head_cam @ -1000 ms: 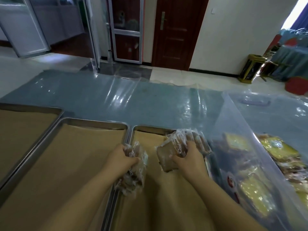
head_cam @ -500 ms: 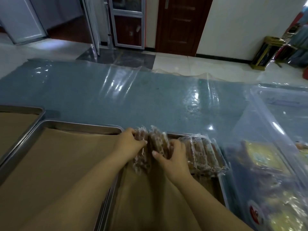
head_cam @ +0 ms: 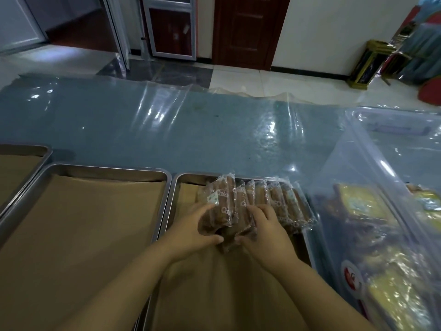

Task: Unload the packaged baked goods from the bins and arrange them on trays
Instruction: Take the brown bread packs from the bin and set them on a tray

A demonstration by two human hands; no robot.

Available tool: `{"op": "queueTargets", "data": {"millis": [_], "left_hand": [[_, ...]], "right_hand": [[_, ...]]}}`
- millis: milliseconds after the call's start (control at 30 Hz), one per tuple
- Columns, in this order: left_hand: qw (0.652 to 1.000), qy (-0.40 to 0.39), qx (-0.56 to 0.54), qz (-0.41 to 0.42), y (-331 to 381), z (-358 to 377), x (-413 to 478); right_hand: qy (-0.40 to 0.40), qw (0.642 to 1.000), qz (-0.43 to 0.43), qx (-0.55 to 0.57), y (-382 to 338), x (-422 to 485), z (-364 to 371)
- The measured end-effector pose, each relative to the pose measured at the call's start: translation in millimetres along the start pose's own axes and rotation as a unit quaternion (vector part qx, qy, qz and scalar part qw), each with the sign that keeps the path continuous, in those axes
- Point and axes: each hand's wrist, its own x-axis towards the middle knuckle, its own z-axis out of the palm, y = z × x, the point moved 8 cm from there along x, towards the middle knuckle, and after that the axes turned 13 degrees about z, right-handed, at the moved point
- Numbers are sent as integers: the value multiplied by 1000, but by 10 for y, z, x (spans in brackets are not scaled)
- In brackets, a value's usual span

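Note:
A row of clear-wrapped brown baked goods (head_cam: 281,201) stands on edge along the far end of the right metal tray (head_cam: 188,177), which is lined with brown paper. My left hand (head_cam: 193,230) and my right hand (head_cam: 265,228) press from both sides on the leftmost packets (head_cam: 224,204) of that row, fingers curled around them. To the right stands a clear plastic bin (head_cam: 353,168) holding yellow and brown packaged goods (head_cam: 362,204).
A second paper-lined tray (head_cam: 100,168) lies left of the first, and a third tray (head_cam: 35,149) shows at the far left. The table has a blue top under glossy plastic film (head_cam: 167,125). Beyond it are tiled floor and a brown door (head_cam: 248,29).
Both hands carried packets from mid-tray to the far end and set them upright against the row. The camera has tilted down and closer.

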Motion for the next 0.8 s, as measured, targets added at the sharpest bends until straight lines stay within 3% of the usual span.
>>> {"op": "queueTargets", "data": {"millis": [200,367,667,800], "left_hand": [[989,18,143,24,4,17,101],[979,33,199,23,-85,-128,257],[974,16,224,22,-96,-202,191],[972,47,229,35,86,-254,-45]], "right_hand": [[60,989,-14,-132,-143,83,-16],[48,991,6,-122,-225,284,58],[-18,984,48,-171,-250,300,1],[-1,988,34,-150,-295,41,-288]]}}
